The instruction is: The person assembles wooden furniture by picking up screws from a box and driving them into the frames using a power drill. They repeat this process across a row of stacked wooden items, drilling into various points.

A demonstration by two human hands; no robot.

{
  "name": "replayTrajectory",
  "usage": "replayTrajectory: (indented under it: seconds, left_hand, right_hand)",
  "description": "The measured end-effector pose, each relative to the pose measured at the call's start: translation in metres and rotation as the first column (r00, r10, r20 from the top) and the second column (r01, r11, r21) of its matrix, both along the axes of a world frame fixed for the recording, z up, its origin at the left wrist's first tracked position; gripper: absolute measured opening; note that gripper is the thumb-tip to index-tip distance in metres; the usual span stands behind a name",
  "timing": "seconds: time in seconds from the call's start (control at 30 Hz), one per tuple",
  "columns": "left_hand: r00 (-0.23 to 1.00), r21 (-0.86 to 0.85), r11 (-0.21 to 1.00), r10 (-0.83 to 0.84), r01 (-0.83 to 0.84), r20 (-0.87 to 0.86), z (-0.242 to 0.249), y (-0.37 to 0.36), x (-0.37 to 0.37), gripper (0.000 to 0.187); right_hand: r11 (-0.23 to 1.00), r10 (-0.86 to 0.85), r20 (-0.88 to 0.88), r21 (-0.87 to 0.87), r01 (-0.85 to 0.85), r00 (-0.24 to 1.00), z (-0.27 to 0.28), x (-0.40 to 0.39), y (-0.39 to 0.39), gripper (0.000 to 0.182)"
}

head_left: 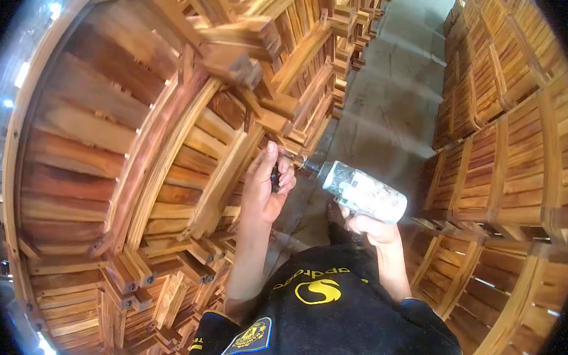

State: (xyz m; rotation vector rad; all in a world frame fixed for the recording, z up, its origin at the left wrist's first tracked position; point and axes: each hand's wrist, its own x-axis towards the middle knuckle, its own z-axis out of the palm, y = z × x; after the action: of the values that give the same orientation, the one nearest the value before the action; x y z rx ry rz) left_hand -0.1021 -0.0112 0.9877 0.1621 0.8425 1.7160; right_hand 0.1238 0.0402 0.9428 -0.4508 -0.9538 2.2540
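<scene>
A cordless power driver [367, 192] with a worn, pale body lies across the middle of the view, its nose pointing left at the wooden furniture. My right hand [367, 227] is closed around its grip from below. Just left of the driver's tip is my left hand [270, 184], raised with its fingers curled. Something small and dark shows in that palm, too little of it to name. Close beyond the left fingers is the end of a wooden leg [271, 121] on a slatted wooden table piece [216, 167]. Whether the driver's tip touches the wood cannot be made out.
Stacked slatted wooden furniture [91, 140] fills the left side, with leg ends jutting toward me. More wooden stacks [493, 164] line the right. A grey concrete aisle [393, 86] runs between them into the distance.
</scene>
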Motion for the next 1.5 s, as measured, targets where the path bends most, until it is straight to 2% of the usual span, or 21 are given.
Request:
replayTrajectory:
  seconds: [0.07, 0.17, 0.23, 0.37, 0.43, 0.5, 0.53, 0.67, 0.73, 0.77, 0.83, 0.9, 0.97, 1.07, 1.13, 1.23, 1.37, 1.43, 1.5]
  left_hand:
    - [0.999, 0.003, 1.0, 0.017, -0.017, -0.038, 0.014, 0.022, 0.004, 0.024]
    - [0.978, -0.074, 0.994, 0.06, -0.076, -0.198, 0.019, 0.044, 0.005, 0.023]
    - [0.98, -0.076, 0.996, 0.037, -0.052, -0.194, 0.01, 0.051, -0.004, 0.023]
    - [0.974, -0.083, 0.996, 0.022, -0.042, -0.224, 0.014, 0.066, -0.005, 0.022]
    - [0.971, -0.064, 0.997, 0.021, -0.038, -0.238, 0.013, 0.073, -0.003, 0.023]
    - [0.969, -0.043, 0.998, 0.03, -0.041, -0.243, 0.014, 0.077, -0.007, 0.023]
    - [0.96, -0.085, 0.996, -0.002, -0.023, -0.279, 0.018, 0.08, -0.008, 0.022]
    - [0.949, -0.125, 0.992, -0.026, -0.014, -0.313, 0.023, 0.086, -0.013, 0.022]
    - [0.946, -0.141, 0.989, -0.012, -0.035, -0.324, 0.02, 0.088, -0.018, 0.022]
    - [0.939, -0.148, 0.987, 0.002, -0.057, -0.343, 0.019, 0.089, -0.019, 0.023]
    - [0.928, -0.16, 0.984, 0.018, -0.083, -0.371, 0.02, 0.09, -0.017, 0.023]
    - [0.918, -0.168, 0.98, 0.029, -0.103, -0.395, 0.02, 0.092, -0.011, 0.023]
    - [0.937, -0.162, 0.975, 0.09, -0.152, -0.336, 0.019, 0.091, -0.008, 0.024]
    - [0.962, -0.093, 0.988, 0.093, -0.12, -0.258, 0.019, 0.089, -0.006, 0.026]
    - [0.98, -0.115, 0.989, 0.069, -0.092, -0.188, 0.018, 0.085, -0.006, 0.029]
    - [0.998, -0.172, 0.984, 0.045, -0.052, -0.045, 0.003, 0.08, -0.013, 0.033]
    - [0.992, -0.223, 0.974, 0.059, -0.033, 0.108, -0.007, 0.074, -0.021, 0.032]
    - [0.995, -0.203, 0.979, 0.037, -0.019, 0.088, -0.012, 0.071, -0.026, 0.031]
    - [0.998, -0.18, 0.984, 0.015, -0.004, 0.061, -0.018, 0.069, -0.029, 0.03]
  right_hand:
    - [0.995, 0.0, -0.018, 0.097, 0.002, 1.0, -0.003, -0.001, 0.018, 0.05]
    - [0.998, 0.007, -0.013, 0.066, -0.006, 1.0, -0.006, -0.004, 0.037, 0.05]
    - [0.995, -0.005, 0.058, 0.098, -0.001, 0.998, -0.011, -0.008, 0.043, 0.052]
    - [0.995, -0.042, 0.016, 0.093, 0.04, 0.999, -0.019, -0.014, 0.053, 0.052]
    - [0.969, -0.134, 0.041, 0.214, 0.123, 0.99, -0.019, -0.02, 0.057, 0.047]
    - [0.98, -0.097, 0.06, 0.183, 0.085, 0.994, -0.02, -0.02, 0.062, 0.048]
    - [0.986, -0.057, 0.069, 0.159, 0.046, 0.996, -0.02, -0.02, 0.066, 0.049]
    - [0.984, -0.068, 0.065, 0.172, 0.056, 0.996, -0.017, -0.026, 0.071, 0.044]
    - [0.96, -0.092, 0.12, 0.273, 0.056, 0.988, -0.019, -0.033, 0.073, 0.04]
    - [0.963, -0.087, 0.117, 0.265, 0.053, 0.989, -0.018, -0.036, 0.075, 0.04]
    - [0.886, -0.164, 0.158, 0.458, 0.074, 0.974, -0.014, -0.039, 0.078, 0.035]
    - [0.885, -0.203, 0.18, 0.455, 0.102, 0.963, -0.015, -0.044, 0.078, 0.033]
    - [0.884, -0.24, 0.217, 0.452, 0.12, 0.946, -0.016, -0.05, 0.074, 0.031]
    - [0.926, -0.215, 0.227, 0.357, 0.125, 0.95, -0.023, -0.053, 0.073, 0.03]
    - [0.885, -0.204, 0.161, 0.452, 0.112, 0.966, -0.027, -0.053, 0.074, 0.032]
    - [0.852, -0.245, 0.174, 0.508, 0.126, 0.954, -0.028, -0.052, 0.072, 0.033]
    - [0.85, -0.255, 0.184, 0.51, 0.129, 0.949, -0.033, -0.047, 0.067, 0.034]
    - [0.906, -0.22, 0.137, 0.395, 0.151, 0.966, -0.03, -0.045, 0.064, 0.033]
    - [0.916, -0.212, 0.154, 0.375, 0.141, 0.965, -0.028, -0.043, 0.06, 0.033]
